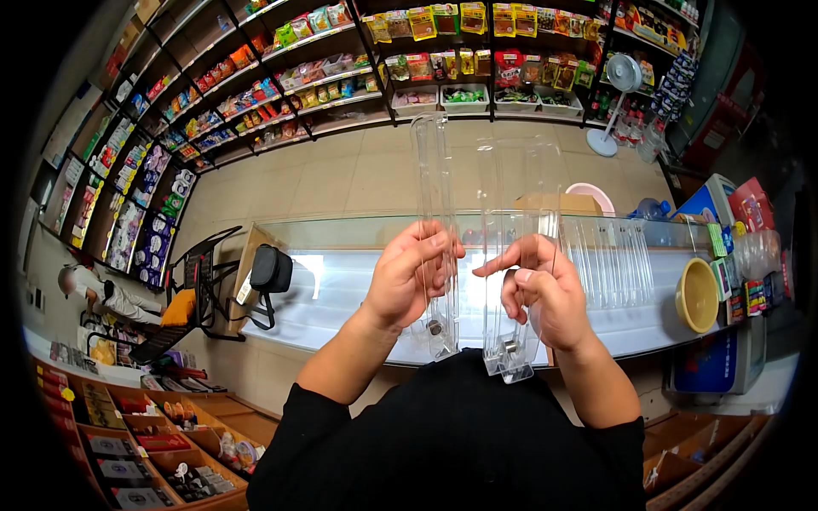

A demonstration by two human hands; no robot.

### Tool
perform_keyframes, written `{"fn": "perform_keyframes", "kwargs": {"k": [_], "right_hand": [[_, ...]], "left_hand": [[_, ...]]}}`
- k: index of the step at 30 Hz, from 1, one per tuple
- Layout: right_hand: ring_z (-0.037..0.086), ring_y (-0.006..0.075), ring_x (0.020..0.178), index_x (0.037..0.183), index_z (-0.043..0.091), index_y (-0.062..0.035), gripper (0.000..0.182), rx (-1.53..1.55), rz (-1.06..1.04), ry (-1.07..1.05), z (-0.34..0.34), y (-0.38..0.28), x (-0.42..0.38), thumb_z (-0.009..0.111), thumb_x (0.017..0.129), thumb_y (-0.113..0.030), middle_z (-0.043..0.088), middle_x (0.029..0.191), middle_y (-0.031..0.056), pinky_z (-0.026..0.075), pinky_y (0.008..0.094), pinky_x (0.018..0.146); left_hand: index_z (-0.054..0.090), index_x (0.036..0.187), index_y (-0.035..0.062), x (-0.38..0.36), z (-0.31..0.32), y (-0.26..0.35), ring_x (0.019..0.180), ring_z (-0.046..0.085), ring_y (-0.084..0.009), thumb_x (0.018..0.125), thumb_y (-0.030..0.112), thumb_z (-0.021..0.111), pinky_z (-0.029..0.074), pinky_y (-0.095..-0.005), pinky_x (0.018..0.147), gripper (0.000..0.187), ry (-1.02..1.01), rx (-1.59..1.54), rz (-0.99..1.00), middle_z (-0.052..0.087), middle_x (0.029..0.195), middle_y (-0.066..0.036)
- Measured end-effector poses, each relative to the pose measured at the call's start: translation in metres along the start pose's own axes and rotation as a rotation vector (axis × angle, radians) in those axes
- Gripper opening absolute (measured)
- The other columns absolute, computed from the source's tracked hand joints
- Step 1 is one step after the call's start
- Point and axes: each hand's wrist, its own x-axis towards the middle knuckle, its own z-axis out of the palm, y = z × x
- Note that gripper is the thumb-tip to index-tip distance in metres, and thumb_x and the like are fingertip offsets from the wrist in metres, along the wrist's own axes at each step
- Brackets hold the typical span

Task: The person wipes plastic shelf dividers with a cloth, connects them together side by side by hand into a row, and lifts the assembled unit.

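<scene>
My left hand point(407, 277) is closed round a long, narrow clear plastic pusher tray point(433, 170), which stands upright above the counter's near edge. A small metal coil sits near this tray's lower end. To its right, a second, wider clear plastic pusher tray point(509, 362) is in my right hand point(550, 294), its coil close to the bottom end. The right index finger reaches across the tray toward the left one, while the other fingers curl at its side. Both lower ends are close to my black shirt. Several similar clear trays point(605, 264) lie side by side on the counter.
The glass-topped counter point(349, 285) carries a black bag point(271, 269) at left and a yellow bowl point(697, 295) at right. Beyond it are a pink basin point(590, 194), a white fan point(624, 75) and snack shelves. A person point(106, 289) sits far left, near a black chair point(200, 289).
</scene>
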Motion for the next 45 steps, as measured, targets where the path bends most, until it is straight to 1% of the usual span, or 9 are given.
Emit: {"fn": "perform_keyframes", "kwargs": {"k": [8, 11, 14, 17, 27, 30, 32, 37, 45], "right_hand": [[0.063, 0.0131, 0.065, 0.119, 0.056, 0.0004, 0.022, 0.169, 0.064, -0.164, 0.006, -0.004, -0.012, 0.054, 0.098, -0.004, 0.074, 0.121, 0.0291, 0.051, 0.0251, 0.057], [0.064, 0.0179, 0.054, 0.111, 0.057, -0.0024, 0.020, 0.243, 0.121, -0.154, 0.020, -0.022, -0.023, 0.060, 0.095, -0.014, 0.070, 0.120, 0.0419, 0.054, 0.0262, 0.053], [0.066, 0.0181, 0.055, 0.110, 0.057, -0.0019, 0.021, 0.245, 0.111, -0.165, 0.025, -0.032, -0.032, 0.061, 0.095, -0.015, 0.068, 0.121, 0.0442, 0.056, 0.0264, 0.055], [0.065, 0.0145, 0.069, 0.120, 0.054, 0.0006, 0.022, 0.290, 0.093, -0.280, 0.020, -0.036, -0.037, 0.058, 0.101, -0.010, 0.066, 0.135, 0.0374, 0.052, 0.0270, 0.064], [0.065, 0.0153, 0.070, 0.120, 0.054, 0.0006, 0.024, 0.327, 0.032, -0.295, 0.021, -0.031, -0.038, 0.059, 0.099, -0.010, 0.065, 0.137, 0.0379, 0.052, 0.0272, 0.063], [0.064, 0.0147, 0.069, 0.122, 0.054, 0.0000, 0.026, 0.322, 0.016, -0.288, 0.022, -0.029, -0.036, 0.060, 0.100, -0.012, 0.066, 0.134, 0.0365, 0.052, 0.0270, 0.061], [0.062, 0.0167, 0.058, 0.118, 0.055, -0.0019, 0.031, 0.196, 0.019, -0.072, 0.025, -0.030, -0.031, 0.064, 0.097, -0.023, 0.069, 0.119, 0.0405, 0.052, 0.0248, 0.054], [0.050, 0.0052, 0.070, 0.134, 0.053, -0.0014, 0.032, 0.101, -0.035, 0.025, 0.015, -0.024, -0.019, 0.059, 0.103, -0.009, 0.071, 0.125, 0.0242, 0.045, 0.0211, 0.059], [0.052, 0.0046, 0.082, 0.135, 0.053, 0.0001, 0.035, -0.019, -0.055, 0.046, 0.020, -0.022, -0.014, 0.064, 0.104, -0.010, 0.066, 0.130, 0.0139, 0.045, 0.0206, 0.066]], "left_hand": [[0.057, 0.118, 0.0054, -0.015, 0.016, 0.009, 0.069, 0.054, -0.0135, 0.108, 0.031, 0.060, 0.042, -0.0251, 0.054, 0.028, -0.106, -0.147, -0.028, 0.065, 0.114, -0.015], [0.056, 0.121, 0.0069, -0.024, 0.027, 0.016, 0.071, 0.056, -0.0147, 0.107, 0.030, 0.061, 0.044, -0.0266, 0.055, 0.027, -0.195, -0.163, -0.013, 0.065, 0.117, -0.014], [0.057, 0.120, 0.0059, -0.033, 0.042, 0.023, 0.071, 0.057, -0.0146, 0.104, 0.031, 0.065, 0.046, -0.0276, 0.055, 0.031, -0.222, -0.151, -0.003, 0.065, 0.118, -0.015], [0.059, 0.117, 0.0053, -0.037, 0.050, 0.023, 0.071, 0.060, -0.0128, 0.103, 0.030, 0.067, 0.048, -0.0273, 0.057, 0.029, -0.223, -0.121, 0.014, 0.065, 0.119, -0.014], [0.058, 0.118, 0.0054, -0.038, 0.053, 0.021, 0.066, 0.054, -0.0109, 0.104, 0.030, 0.067, 0.045, -0.0261, 0.057, 0.029, -0.203, -0.141, -0.008, 0.065, 0.118, -0.014], [0.058, 0.119, 0.0057, -0.036, 0.045, 0.019, 0.066, 0.054, -0.0099, 0.106, 0.028, 0.067, 0.044, -0.0260, 0.057, 0.027, -0.245, -0.149, -0.019, 0.065, 0.118, -0.013], [0.058, 0.121, 0.0069, -0.033, 0.039, 0.017, 0.076, 0.060, -0.0137, 0.102, 0.034, 0.071, 0.048, -0.0266, 0.058, 0.036, -0.147, -0.002, 0.007, 0.063, 0.114, -0.013], [0.057, 0.113, 0.0040, -0.030, 0.028, 0.008, 0.067, 0.063, -0.0102, 0.104, 0.012, 0.074, 0.049, -0.0261, 0.056, 0.021, -0.068, 0.132, 0.139, 0.072, 0.091, -0.011], [0.058, 0.110, 0.0034, -0.028, 0.028, 0.003, 0.063, 0.060, -0.0087, 0.104, 0.009, 0.074, 0.048, -0.0232, 0.052, 0.018, 0.009, 0.280, 0.159, 0.072, 0.093, -0.008]]}}
